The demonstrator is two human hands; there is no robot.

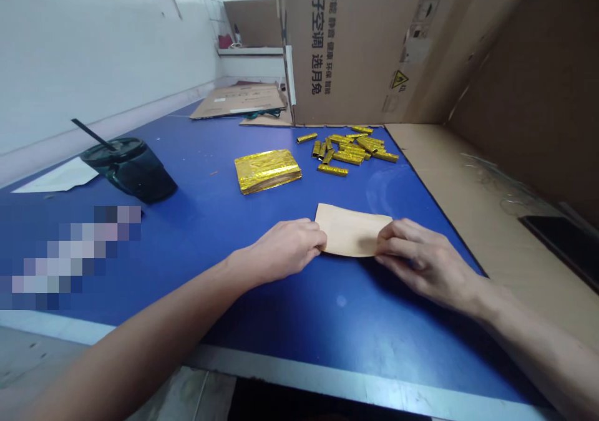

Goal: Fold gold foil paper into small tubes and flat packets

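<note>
A sheet of plain tan paper [352, 230] is held slightly bowed just over the blue table, between my two hands. My left hand [297, 245] pinches its left end, fingers curled. At the opposite end my right hand [416, 252] grips the paper between thumb and fingers. Beyond it lies a stack of gold foil paper sheets [268, 170], tan at their edges. Several small folded gold foil pieces [350, 150] are heaped further back to the right. The underside of the held sheet is hidden.
A dark lidded cup with a straw [133, 168] stands at the left, near a white paper [58, 176]. Large cardboard [360, 47] rises behind the gold pieces, and more cardboard [435, 178] lies along the right side. Flat cardboard [238, 100] rests at the back. A blurred patch covers something at left.
</note>
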